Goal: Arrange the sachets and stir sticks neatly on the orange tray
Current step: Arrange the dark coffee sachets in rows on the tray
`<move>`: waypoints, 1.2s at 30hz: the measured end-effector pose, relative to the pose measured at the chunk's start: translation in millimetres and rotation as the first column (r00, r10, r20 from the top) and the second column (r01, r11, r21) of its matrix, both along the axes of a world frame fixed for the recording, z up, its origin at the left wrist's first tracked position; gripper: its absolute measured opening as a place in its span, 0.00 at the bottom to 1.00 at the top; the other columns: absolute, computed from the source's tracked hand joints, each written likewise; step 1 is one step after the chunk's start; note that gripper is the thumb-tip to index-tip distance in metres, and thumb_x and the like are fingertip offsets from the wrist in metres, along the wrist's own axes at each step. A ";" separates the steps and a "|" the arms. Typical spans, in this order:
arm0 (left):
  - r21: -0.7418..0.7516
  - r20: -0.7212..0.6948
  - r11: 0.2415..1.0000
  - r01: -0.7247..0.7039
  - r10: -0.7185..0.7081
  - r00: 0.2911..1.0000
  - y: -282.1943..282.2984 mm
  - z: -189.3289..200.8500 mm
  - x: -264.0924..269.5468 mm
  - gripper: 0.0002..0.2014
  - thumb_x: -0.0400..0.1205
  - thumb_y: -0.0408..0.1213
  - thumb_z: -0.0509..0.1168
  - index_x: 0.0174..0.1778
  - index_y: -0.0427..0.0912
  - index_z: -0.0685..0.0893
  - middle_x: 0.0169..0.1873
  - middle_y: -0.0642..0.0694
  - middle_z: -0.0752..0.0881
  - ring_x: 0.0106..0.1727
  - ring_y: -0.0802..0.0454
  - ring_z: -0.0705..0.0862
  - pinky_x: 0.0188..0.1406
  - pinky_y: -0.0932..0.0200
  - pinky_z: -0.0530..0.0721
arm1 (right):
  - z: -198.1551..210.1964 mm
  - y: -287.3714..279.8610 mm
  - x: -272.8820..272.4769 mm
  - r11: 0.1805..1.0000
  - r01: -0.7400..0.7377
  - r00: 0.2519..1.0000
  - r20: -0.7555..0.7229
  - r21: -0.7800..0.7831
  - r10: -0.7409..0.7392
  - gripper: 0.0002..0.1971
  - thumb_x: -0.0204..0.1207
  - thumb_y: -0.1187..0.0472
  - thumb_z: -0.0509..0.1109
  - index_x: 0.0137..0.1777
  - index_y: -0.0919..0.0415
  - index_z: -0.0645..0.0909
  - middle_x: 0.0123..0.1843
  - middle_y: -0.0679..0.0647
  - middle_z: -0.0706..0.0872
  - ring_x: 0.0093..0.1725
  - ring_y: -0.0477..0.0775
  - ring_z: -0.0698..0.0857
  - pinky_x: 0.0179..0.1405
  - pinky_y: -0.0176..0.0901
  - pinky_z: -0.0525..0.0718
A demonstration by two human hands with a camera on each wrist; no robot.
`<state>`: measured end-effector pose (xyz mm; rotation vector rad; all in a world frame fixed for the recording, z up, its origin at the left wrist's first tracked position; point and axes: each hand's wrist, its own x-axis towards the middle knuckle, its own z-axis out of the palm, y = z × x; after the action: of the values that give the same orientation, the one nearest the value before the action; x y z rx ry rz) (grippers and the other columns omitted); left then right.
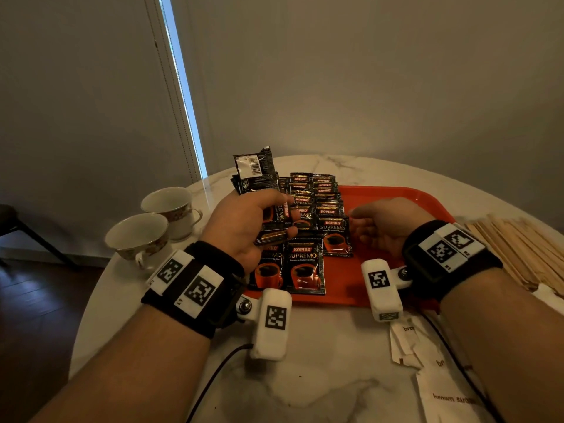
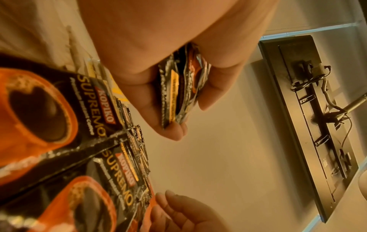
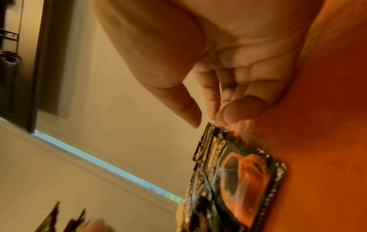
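My left hand (image 1: 262, 219) grips a bundle of black Kopiko coffee sachets (image 1: 255, 174) above the left part of the orange tray (image 1: 396, 195); the left wrist view shows the bundle (image 2: 179, 94) clamped between thumb and fingers. More sachets (image 1: 305, 264) lie face up in overlapping columns on the tray. My right hand (image 1: 364, 224) hovers low over the tray just right of the columns, its fingers relaxed and holding nothing. In the right wrist view its fingertips (image 3: 228, 116) sit by the top corner of a laid sachet (image 3: 242, 172). Wooden stir sticks (image 1: 518, 248) lie piled right of the tray.
Two teacups (image 1: 171, 206) (image 1: 137, 236) stand on the marble table (image 1: 305, 377) left of the tray. White sugar sachets (image 1: 436, 370) lie at the near right. Black cables run from both wrist cameras. The tray's right half (image 1: 406, 206) is bare orange.
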<state>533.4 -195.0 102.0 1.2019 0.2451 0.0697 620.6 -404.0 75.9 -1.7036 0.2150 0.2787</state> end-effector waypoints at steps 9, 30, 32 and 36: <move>0.119 -0.026 0.896 0.429 -0.429 0.903 -6.9 1.3 -10.5 0.20 0.84 0.21 0.65 0.70 0.43 0.81 0.53 0.34 0.93 0.50 0.36 0.93 0.43 0.43 0.92 | 40.7 25.9 -35.6 0.904 -0.405 0.864 0.381 0.135 0.330 0.15 0.66 0.53 0.81 0.50 0.58 0.87 0.42 0.52 0.89 0.33 0.45 0.80 0.32 0.39 0.79; -0.088 0.061 0.995 -0.042 0.048 0.997 7.5 3.0 -2.0 0.08 0.80 0.26 0.72 0.54 0.33 0.88 0.51 0.31 0.93 0.47 0.35 0.94 0.49 0.38 0.94 | 43.2 35.8 -44.1 0.924 -0.334 0.726 0.573 -0.188 0.380 0.08 0.75 0.72 0.77 0.44 0.60 0.95 0.53 0.47 0.92 0.55 0.44 0.90 0.54 0.37 0.89; -0.043 0.077 0.998 -0.039 0.042 0.996 7.8 1.7 -0.8 0.13 0.78 0.23 0.72 0.58 0.33 0.88 0.54 0.30 0.92 0.52 0.31 0.93 0.54 0.30 0.91 | 41.3 35.8 -40.9 0.932 -0.363 0.811 0.500 0.020 0.305 0.11 0.79 0.73 0.71 0.46 0.61 0.94 0.54 0.51 0.93 0.56 0.52 0.91 0.55 0.49 0.91; 0.039 0.113 0.999 0.013 -0.018 0.993 1.0 1.7 -3.6 0.13 0.79 0.21 0.70 0.58 0.35 0.87 0.45 0.33 0.92 0.48 0.31 0.93 0.47 0.31 0.92 | 38.2 37.1 -40.5 0.925 -0.343 0.866 0.436 0.166 0.243 0.09 0.78 0.77 0.72 0.51 0.64 0.86 0.52 0.61 0.92 0.50 0.60 0.92 0.42 0.48 0.92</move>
<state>529.8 -193.9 103.7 1.2330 0.1351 0.1295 580.1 -367.0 114.1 -1.5095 -0.3838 0.1583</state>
